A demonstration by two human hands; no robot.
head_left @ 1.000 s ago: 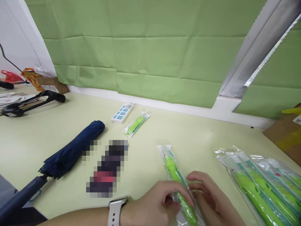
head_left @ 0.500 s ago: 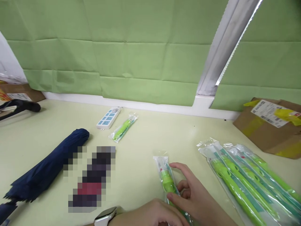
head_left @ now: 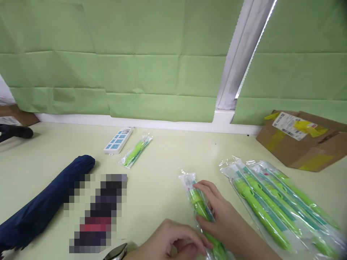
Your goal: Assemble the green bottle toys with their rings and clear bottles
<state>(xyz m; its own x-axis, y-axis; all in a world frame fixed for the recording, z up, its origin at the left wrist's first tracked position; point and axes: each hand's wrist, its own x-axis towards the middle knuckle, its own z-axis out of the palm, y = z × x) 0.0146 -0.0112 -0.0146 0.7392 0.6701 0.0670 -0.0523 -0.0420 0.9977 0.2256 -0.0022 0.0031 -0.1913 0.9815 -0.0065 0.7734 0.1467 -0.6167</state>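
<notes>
A bright green plastic stick (head_left: 200,208) with a ring-shaped clip lies in a clear bag on the table, its narrow end pointing away from me. My right hand (head_left: 221,213) is closed over its right side, fingers near the top and thumb lower down. At the lower end my left hand (head_left: 173,240) is curled, its fingertips on the bag's left edge; what its thumb pinches is partly hidden. A watch (head_left: 116,251) sits on my left wrist. Several similar bagged green sticks (head_left: 261,209) lie in a row to the right.
Another bagged green stick (head_left: 135,153) lies farther back beside a white power strip (head_left: 118,141). A folded navy umbrella (head_left: 51,196) and a pixelated dark item (head_left: 100,213) are at left. A cardboard box (head_left: 303,144) stands at back right, against a green-covered wall (head_left: 149,72).
The view has shifted slightly to the right. My left hand has lifted a little and its fingers now form a visible curl by the bag. My right hand stays on the green stick.
</notes>
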